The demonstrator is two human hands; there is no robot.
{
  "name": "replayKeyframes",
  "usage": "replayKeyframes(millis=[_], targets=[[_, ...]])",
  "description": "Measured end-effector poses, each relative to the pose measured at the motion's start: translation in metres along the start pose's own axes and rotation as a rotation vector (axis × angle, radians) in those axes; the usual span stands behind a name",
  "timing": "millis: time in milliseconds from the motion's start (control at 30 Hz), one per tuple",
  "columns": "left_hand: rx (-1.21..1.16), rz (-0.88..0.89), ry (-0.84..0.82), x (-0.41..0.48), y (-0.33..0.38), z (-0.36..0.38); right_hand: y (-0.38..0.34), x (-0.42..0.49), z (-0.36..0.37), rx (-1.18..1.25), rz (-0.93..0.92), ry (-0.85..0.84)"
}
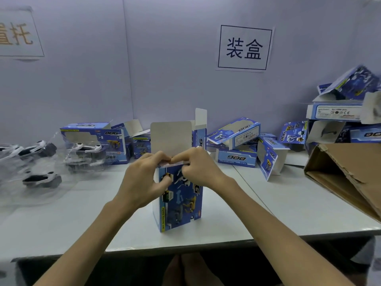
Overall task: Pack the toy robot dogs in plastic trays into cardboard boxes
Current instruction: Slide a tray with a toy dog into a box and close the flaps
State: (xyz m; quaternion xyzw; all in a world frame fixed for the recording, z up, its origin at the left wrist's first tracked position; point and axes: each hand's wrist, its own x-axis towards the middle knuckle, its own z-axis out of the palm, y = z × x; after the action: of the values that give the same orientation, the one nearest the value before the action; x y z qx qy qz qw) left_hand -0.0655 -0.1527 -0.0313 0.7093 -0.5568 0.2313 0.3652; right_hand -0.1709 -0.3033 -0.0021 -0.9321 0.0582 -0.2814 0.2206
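An upright blue box (181,195) is gripped at its open top by the left hand (142,178) and right hand (198,168). Its flap (171,139) is raised.

Left hand (144,178): bare forearm entering from lower left, thumb and curled fingers pinching the top of the cardboard box (179,205). Right hand (199,169): bare forearm from lower right, fingers curled on the same edge, index fingertips meeting.

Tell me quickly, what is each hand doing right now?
Left hand: grips the upright blue box near its top.
Right hand: pinches the top front edge of the same box.
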Motion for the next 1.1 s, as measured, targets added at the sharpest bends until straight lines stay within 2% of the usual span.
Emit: replayKeyframes(millis=[100, 200, 267, 367, 433, 500, 667, 833, 933, 1100], targets=[[0.094, 0.029, -0.033, 0.001, 0.005, -0.002, -0.001, 0.002, -0.003, 0.166, 0.012, 0.182], [0.180, 0.070, -0.037, 0.000, 0.008, -0.002, 0.002, -0.006, -0.006, 0.268, 0.057, 0.591], [0.186, 0.072, -0.059, 0.001, 0.010, -0.003, 0.008, -0.014, -0.005, 0.292, 0.182, 0.732], [0.150, 0.078, -0.150, 0.002, 0.013, -0.005, 0.015, -0.019, 0.002, 0.473, 0.445, 0.620], [0.118, 0.074, -0.186, 0.003, 0.013, -0.006, 0.016, -0.018, 0.010, 0.598, 0.503, 0.604], [0.118, 0.097, -0.211, 0.007, 0.012, -0.009, 0.010, -0.017, 0.019, 0.656, 0.454, 0.654], [0.162, 0.119, -0.268, 0.016, 0.011, -0.012, 0.000, -0.016, 0.032, 0.484, 0.283, 0.724], [0.300, 0.187, -0.228, 0.027, 0.017, -0.004, 0.005, -0.022, 0.027, 0.214, 0.177, 0.524], [0.383, 0.191, -0.198, 0.033, 0.025, 0.002, 0.008, -0.026, 0.019, 0.215, 0.176, 0.419], [0.497, 0.165, -0.209, 0.036, 0.037, 0.009, 0.022, -0.018, 0.003, 0.383, 0.295, 0.407]])
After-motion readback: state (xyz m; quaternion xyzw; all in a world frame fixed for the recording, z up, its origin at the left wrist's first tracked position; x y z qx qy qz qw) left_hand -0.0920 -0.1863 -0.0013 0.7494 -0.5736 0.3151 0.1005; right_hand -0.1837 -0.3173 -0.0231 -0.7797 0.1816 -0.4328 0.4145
